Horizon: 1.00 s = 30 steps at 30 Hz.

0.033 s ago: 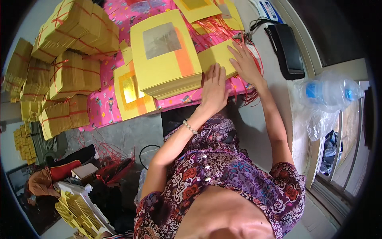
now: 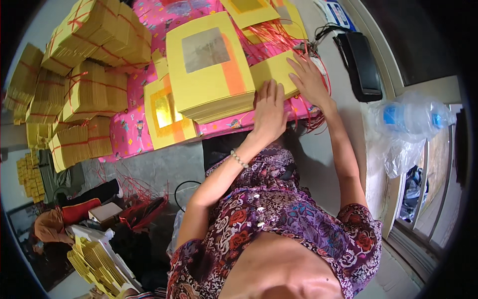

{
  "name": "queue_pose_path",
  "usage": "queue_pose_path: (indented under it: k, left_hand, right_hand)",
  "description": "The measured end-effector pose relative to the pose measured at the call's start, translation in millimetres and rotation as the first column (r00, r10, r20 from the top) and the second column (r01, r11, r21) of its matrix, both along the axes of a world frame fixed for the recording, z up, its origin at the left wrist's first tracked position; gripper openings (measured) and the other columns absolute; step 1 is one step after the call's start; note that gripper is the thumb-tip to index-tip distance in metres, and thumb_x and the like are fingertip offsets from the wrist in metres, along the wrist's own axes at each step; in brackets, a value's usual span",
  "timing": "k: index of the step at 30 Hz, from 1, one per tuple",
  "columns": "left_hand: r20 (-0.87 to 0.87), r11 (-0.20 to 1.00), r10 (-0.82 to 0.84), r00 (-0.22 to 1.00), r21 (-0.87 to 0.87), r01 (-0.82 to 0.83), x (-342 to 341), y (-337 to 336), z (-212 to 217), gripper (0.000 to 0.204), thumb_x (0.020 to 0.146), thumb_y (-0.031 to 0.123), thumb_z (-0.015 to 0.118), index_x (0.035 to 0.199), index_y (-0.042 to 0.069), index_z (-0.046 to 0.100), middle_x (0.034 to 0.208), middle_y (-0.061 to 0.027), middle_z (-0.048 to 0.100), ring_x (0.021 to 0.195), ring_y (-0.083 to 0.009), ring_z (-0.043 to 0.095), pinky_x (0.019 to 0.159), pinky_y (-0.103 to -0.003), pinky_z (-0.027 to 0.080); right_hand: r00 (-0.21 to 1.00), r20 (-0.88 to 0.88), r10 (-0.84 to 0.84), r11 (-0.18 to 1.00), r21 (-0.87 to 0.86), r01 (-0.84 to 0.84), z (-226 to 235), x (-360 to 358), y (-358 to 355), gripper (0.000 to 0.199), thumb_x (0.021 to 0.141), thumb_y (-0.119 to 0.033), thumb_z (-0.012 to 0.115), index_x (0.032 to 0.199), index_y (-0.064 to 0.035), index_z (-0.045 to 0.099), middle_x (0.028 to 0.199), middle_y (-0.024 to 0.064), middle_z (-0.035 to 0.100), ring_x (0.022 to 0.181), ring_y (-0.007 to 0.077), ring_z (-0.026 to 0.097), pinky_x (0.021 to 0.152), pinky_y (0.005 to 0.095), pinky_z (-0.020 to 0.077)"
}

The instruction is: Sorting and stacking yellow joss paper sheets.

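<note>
View nudged; yellow stack [image 2: 209, 82] on pink cloth [image 2: 133, 130]; grey floor [image 2: 157, 169].

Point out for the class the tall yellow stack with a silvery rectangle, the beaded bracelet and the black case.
Tall yellow stack [image 2: 206, 60]: head view, on the silvery rectangle of its top sheet.
Beaded bracelet [image 2: 239, 159]: head view, on its beads.
Black case [image 2: 366, 66]: head view, on its smooth upper face.

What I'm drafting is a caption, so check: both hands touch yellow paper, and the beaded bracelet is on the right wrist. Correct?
Not quite: the head view shows the beaded bracelet on the left wrist. The left hand and right hand do touch yellow paper.
</note>
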<state>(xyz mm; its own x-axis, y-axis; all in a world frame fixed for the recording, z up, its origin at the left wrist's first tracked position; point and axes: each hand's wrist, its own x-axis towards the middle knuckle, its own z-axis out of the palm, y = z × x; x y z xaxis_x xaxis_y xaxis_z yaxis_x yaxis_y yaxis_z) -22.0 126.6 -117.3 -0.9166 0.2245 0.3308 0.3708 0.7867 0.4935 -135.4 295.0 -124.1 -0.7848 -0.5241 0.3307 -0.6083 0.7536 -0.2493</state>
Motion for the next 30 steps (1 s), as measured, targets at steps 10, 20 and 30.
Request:
queue_pose_path:
  k: [10, 20, 30]
  left_hand:
    - [-0.226, 0.975, 0.039, 0.973, 0.22, 0.012, 36, -33, 79, 0.041, 0.071, 0.005, 0.07, 0.111, 0.005, 0.059, 0.105, -0.0145, 0.055, 0.096, -0.0326, 0.052, 0.084, -0.042, 0.044]
    - [-0.32, 0.955, 0.297, 0.899, 0.086, -0.285, 30, -110, 101, 0.044, 0.074, 0.01, 0.073, 0.115, 0.006, 0.059, 0.115, -0.0129, 0.056, 0.108, -0.0313, 0.052, 0.09, -0.04, 0.041]
    - [-0.303, 0.958, 0.281, 0.91, 0.027, -0.287, 25, -120, 93, 0.045, 0.072, 0.016, 0.076, 0.113, 0.006, 0.06, 0.112, -0.0091, 0.061, 0.105, -0.0279, 0.055, 0.088, -0.038, 0.043]
  right_hand:
    - [0.964, 0.043, 0.262, 0.92, -0.313, -0.236, 93, 17, -36, 0.037, 0.088, -0.025, 0.061, 0.121, -0.0093, 0.057, 0.126, 0.0114, 0.054, 0.119, 0.0299, 0.048, 0.1, 0.0388, 0.0388]
    - [0.885, -0.05, 0.463, 0.862, -0.207, -0.463, 111, 27, -78, 0.046, 0.081, -0.03, 0.067, 0.122, -0.0105, 0.057, 0.126, 0.0084, 0.055, 0.12, 0.0286, 0.048, 0.1, 0.0409, 0.0407]
    - [0.85, -0.079, 0.521, 0.84, -0.132, -0.527, 112, 18, -81, 0.041, 0.078, -0.027, 0.069, 0.114, -0.0091, 0.061, 0.121, 0.0057, 0.06, 0.113, 0.027, 0.053, 0.091, 0.0378, 0.0482]
